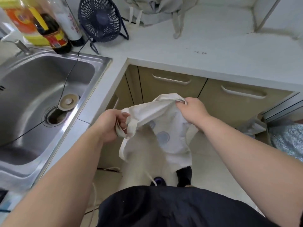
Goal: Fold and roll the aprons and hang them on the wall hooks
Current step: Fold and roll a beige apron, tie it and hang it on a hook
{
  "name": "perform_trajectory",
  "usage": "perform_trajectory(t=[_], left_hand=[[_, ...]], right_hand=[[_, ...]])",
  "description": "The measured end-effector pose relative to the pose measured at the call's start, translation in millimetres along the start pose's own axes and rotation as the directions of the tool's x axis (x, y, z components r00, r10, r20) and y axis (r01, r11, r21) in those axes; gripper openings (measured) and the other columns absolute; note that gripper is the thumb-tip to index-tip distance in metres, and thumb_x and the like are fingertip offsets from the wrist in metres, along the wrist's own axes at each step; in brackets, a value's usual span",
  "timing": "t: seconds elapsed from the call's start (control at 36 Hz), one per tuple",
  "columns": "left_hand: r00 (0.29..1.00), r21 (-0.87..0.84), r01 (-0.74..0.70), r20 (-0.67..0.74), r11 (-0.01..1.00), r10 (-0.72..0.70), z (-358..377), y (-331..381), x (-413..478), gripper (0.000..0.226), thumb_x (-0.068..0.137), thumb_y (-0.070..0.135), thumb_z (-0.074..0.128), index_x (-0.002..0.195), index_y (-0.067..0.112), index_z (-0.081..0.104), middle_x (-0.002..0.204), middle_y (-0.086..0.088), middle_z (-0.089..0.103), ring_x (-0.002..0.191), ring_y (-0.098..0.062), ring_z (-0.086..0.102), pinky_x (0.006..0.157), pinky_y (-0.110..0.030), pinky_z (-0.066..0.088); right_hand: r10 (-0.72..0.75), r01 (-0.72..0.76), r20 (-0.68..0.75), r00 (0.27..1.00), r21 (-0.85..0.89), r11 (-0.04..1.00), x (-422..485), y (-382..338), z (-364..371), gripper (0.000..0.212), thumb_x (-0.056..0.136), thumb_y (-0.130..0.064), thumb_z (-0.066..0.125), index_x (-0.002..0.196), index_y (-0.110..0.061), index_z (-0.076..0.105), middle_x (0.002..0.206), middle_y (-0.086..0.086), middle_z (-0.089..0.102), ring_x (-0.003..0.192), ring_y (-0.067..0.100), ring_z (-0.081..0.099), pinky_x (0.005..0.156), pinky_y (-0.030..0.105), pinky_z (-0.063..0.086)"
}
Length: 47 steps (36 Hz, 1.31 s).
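Note:
A cream apron [154,112] with pale blue round patches hangs in the air in front of the counter corner, its lower part drooping toward the floor. My left hand [109,125] grips one top corner together with a bunched strap, whose loop dangles below. My right hand [191,110] grips the other top corner, fingers curled round the cloth. The top edge stretches between both hands. A second, grey apron [155,10] lies crumpled on the counter at the back, straps trailing. No wall hooks are in view.
A steel sink [18,102] sits at the left, with a cable running into it. Bottles [49,30] and a small dark fan [101,18] stand behind it. The white L-shaped counter [213,46] wraps round beige cabinet doors [172,86]. A blue-grey mat [288,140] lies at the right.

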<state>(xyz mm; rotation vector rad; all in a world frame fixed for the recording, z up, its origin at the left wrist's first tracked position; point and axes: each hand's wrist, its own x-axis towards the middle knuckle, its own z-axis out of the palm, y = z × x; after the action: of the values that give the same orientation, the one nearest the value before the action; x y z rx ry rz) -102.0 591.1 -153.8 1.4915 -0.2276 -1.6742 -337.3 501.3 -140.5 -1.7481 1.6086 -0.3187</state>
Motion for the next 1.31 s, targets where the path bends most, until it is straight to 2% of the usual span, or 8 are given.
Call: perform_trajectory(t=[0.08,0.22,0.5,0.67,0.81,0.94,1.06,1.31], left_hand=[[0.996,0.311,-0.085,0.029,0.946,0.080,11,0,-8,0.017,0.072,0.024,0.058,0.075,0.010,0.049,0.066,-0.005,0.039,0.051,-0.013,0.038,0.056,-0.027,0.034],[0.945,0.864,-0.147,-0.020,0.481,0.325,36,-14,1,0.034,0.074,0.037,0.078,0.094,0.015,0.061,0.085,0.001,0.067,0.080,-0.015,0.063,0.066,-0.027,0.046],[0.711,0.863,-0.266,-0.125,0.429,0.692,65,9,18,0.009,0.093,0.019,0.049,0.096,0.010,0.051,0.083,-0.003,0.057,0.069,-0.018,0.050,0.054,-0.030,0.037],[0.636,0.901,-0.284,-0.079,0.328,0.768,88,30,10,0.008,0.094,0.014,0.043,0.100,0.011,0.046,0.079,-0.003,0.056,0.072,-0.024,0.054,0.059,-0.035,0.043],[0.355,0.827,-0.513,-0.038,0.229,0.934,111,53,-7,0.014,0.090,0.005,0.047,0.102,0.012,0.047,0.091,-0.002,0.052,0.080,-0.019,0.044,0.067,-0.028,0.030],[0.689,0.982,-0.148,0.015,0.121,0.724,110,55,8,0.018,0.096,0.012,0.043,0.113,0.006,0.045,0.098,-0.013,0.057,0.079,-0.024,0.044,0.065,-0.036,0.035],[0.591,0.957,-0.210,-0.037,0.198,0.806,120,57,1,0.016,0.096,0.014,0.042,0.111,0.006,0.045,0.088,-0.007,0.050,0.077,-0.026,0.044,0.063,-0.036,0.034],[0.583,0.988,-0.156,0.084,0.010,0.808,140,89,1,0.014,0.094,0.006,0.040,0.108,0.006,0.045,0.084,-0.013,0.051,0.074,-0.029,0.044,0.059,-0.037,0.034]], right_hand=[[-0.041,0.041,0.011,0.999,0.055,0.998,1,-10,-8,0.036,0.096,-0.028,0.045,0.063,-0.012,0.041,0.066,0.004,0.045,0.070,0.023,0.044,0.056,0.031,0.028],[-0.112,0.108,0.061,0.992,0.064,0.992,-1,-15,-14,0.030,0.092,-0.026,0.049,0.068,-0.014,0.037,0.065,0.003,0.035,0.061,0.018,0.032,0.054,0.032,0.021],[-0.119,0.114,-0.234,0.965,-0.035,0.993,12,11,-58,0.038,0.089,-0.031,0.059,0.060,-0.019,0.036,0.061,-0.005,0.043,0.059,0.013,0.040,0.050,0.026,0.027],[-0.038,-0.001,-0.092,0.995,-0.390,0.921,19,10,-80,0.039,0.093,-0.043,0.046,0.062,-0.020,0.040,0.067,-0.002,0.045,0.079,0.028,0.053,0.061,0.030,0.035],[-0.183,0.164,-0.524,0.832,-0.084,0.983,12,-3,-93,0.027,0.096,-0.036,0.044,0.079,-0.016,0.043,0.066,0.002,0.048,0.069,0.030,0.050,0.056,0.032,0.033],[-0.003,-0.071,-0.260,0.966,-0.277,0.958,18,4,-90,0.032,0.099,-0.039,0.034,0.094,-0.015,0.054,0.090,0.007,0.057,0.080,0.027,0.049,0.066,0.032,0.038],[-0.015,-0.031,-0.341,0.940,-0.129,0.991,20,-1,-95,0.033,0.101,-0.032,0.035,0.074,-0.013,0.037,0.069,0.000,0.040,0.076,0.028,0.045,0.059,0.032,0.030],[0.119,-0.015,-0.322,0.939,0.308,0.951,28,-17,-125,0.025,0.092,-0.010,0.036,0.068,-0.018,0.036,0.076,0.006,0.046,0.069,0.026,0.050,0.038,0.018,0.032]])
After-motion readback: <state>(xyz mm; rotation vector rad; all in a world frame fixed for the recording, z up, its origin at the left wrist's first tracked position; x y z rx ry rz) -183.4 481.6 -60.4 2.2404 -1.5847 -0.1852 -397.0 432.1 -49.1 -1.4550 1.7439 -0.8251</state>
